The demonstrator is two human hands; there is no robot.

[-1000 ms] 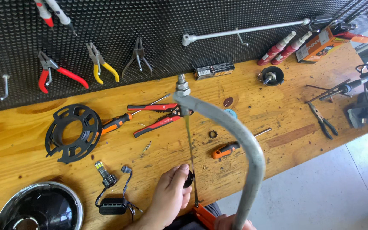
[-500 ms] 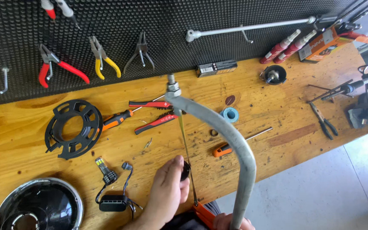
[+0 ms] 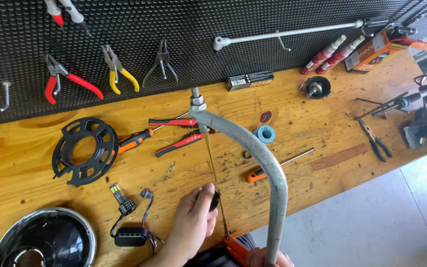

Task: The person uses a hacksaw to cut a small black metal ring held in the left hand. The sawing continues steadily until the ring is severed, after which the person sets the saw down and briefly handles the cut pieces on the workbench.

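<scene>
Your right hand (image 3: 267,258) is wrapped around the grip of the hacksaw (image 3: 260,158) at the bottom edge of view; only the knuckles show, fingers closed on the handle. The grey frame arches up over the wooden bench (image 3: 322,128), its front nut end (image 3: 196,101) above the red-handled pliers (image 3: 183,132). Your left hand (image 3: 191,225) is on the saw's blade (image 3: 213,170), low on the blade near the handle, fingers pinched together on a small dark part (image 3: 215,200) right against it; can't tell what that part is. Left of the blade: black spoked disc (image 3: 82,151), orange screwdriver (image 3: 134,141), small wired bulb unit (image 3: 127,227). Right of the frame: blue tape roll (image 3: 264,133), thin steel rod (image 3: 297,156).
</scene>
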